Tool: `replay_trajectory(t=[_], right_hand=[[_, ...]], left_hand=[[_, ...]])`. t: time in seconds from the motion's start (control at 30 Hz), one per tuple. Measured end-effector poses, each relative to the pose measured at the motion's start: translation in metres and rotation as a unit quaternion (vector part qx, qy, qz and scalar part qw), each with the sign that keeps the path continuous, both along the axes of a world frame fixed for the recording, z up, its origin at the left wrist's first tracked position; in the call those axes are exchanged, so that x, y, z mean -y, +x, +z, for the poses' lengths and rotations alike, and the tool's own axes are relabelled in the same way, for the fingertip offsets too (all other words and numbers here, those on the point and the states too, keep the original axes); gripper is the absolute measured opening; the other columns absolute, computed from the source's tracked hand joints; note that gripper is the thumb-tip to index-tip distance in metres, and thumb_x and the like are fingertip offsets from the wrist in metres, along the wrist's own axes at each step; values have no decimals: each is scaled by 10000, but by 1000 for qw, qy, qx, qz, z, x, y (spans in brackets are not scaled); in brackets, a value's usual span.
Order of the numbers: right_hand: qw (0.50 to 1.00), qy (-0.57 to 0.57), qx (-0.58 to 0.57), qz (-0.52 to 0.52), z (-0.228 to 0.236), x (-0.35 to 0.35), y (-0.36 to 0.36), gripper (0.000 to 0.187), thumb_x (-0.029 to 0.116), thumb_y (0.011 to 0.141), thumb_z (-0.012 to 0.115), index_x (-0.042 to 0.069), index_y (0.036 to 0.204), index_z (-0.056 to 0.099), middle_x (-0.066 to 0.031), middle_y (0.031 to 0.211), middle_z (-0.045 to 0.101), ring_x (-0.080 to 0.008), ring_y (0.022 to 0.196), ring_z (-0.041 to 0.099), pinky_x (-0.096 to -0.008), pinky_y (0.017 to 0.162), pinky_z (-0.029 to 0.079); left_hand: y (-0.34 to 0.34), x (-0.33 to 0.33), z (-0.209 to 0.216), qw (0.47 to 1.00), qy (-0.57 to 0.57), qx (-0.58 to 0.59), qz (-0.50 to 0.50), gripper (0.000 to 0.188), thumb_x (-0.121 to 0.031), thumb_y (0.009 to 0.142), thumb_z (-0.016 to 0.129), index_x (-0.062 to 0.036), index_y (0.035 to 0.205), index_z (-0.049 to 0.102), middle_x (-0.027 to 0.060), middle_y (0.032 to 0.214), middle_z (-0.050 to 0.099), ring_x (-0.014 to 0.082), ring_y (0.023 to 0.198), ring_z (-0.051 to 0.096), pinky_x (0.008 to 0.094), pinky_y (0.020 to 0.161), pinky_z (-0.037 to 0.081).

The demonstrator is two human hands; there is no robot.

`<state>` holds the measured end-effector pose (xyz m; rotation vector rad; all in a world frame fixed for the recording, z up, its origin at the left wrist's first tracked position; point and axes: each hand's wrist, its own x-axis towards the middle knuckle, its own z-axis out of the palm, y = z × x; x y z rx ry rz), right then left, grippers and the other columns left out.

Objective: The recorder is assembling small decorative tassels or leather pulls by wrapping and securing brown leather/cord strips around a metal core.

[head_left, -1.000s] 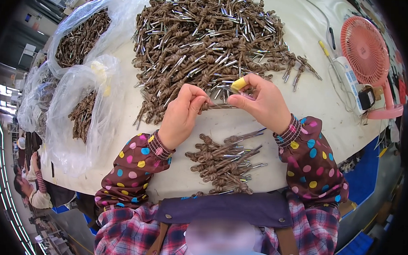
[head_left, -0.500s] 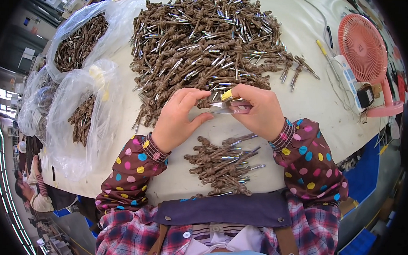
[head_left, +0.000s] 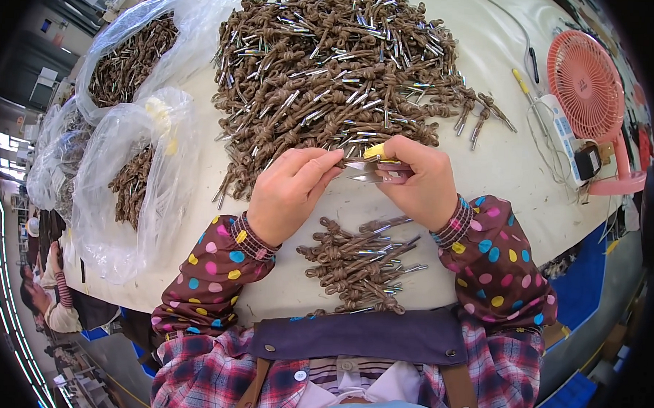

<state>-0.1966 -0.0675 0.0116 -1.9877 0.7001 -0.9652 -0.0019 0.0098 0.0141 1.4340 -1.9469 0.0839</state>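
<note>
My right hand (head_left: 420,185) grips a pair of small metal snips (head_left: 365,175) with pointed silver blades, aimed left. A yellow wrap (head_left: 375,151) shows at its forefinger. Close to the blade tips, the fingertips of my left hand (head_left: 289,191) are pinched together on a short brown knotted cord (head_left: 351,161), mostly hidden by fingers and blades. Behind both hands spreads a large heap of brown knotted cords (head_left: 333,73) with shiny metal tips. A smaller pile of the same cords (head_left: 357,267) lies between my forearms, near my apron.
On the left, clear plastic bags (head_left: 152,189) hold more cords. To the right stand a pink fan (head_left: 586,88) and a white power strip (head_left: 560,137) with cables, near a yellow-handled tool (head_left: 521,81). Another person (head_left: 49,294) sits at the far left.
My left fingers have closed from an open spread into a pinch beside the blades. The snips have stayed in my right hand, nearly in the same place.
</note>
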Motion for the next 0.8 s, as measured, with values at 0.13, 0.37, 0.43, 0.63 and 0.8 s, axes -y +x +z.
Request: replay_trajectory(t=[0.13, 0.37, 0.43, 0.63, 0.8], right_hand=[[997, 73, 10, 4, -10, 2, 1, 179, -33, 737, 669, 28, 884, 587, -51, 786, 637, -79, 723, 646, -223, 627, 514], [958, 252, 119, 62, -15, 2, 8, 153, -3, 801, 697, 2, 894, 575, -1, 849, 622, -33, 761, 585, -201, 671, 501], [951, 274, 123, 71, -16, 2, 7, 153, 6, 811, 699, -1, 897, 573, 0, 865, 620, -32, 777, 585, -203, 672, 502], [979, 194, 38, 50, 3, 7, -1, 245, 81, 788, 743, 5, 948, 575, -11, 879, 615, -54, 764, 608, -206, 656, 506], [987, -153, -29, -42, 22, 10, -9, 372, 230, 756, 780, 17, 982, 577, -52, 902, 559, -104, 704, 622, -219, 559, 480]], left_hand=[[6, 1, 4, 999, -21, 22, -31, 264, -17, 733, 734, -66, 986, 678, 76, 893, 678, 221, 759, 649, 294, 648, 530], [5, 5, 0, 997, -55, 40, -47, 181, 52, 779, 657, -25, 917, 570, 74, 977, 699, 207, 692, 654, 280, 593, 531], [6, 2, -3, 998, -23, 20, -56, 193, 60, 800, 632, -23, 946, 537, 83, 975, 694, 207, 678, 651, 273, 579, 527], [9, 3, -12, 996, 25, -51, -74, 186, 55, 858, 573, -13, 1008, 487, 131, 967, 655, 243, 695, 636, 295, 606, 515], [9, 5, -11, 994, 67, -55, -62, 188, 22, 830, 606, -9, 988, 511, 151, 890, 587, 326, 804, 602, 370, 672, 500]])
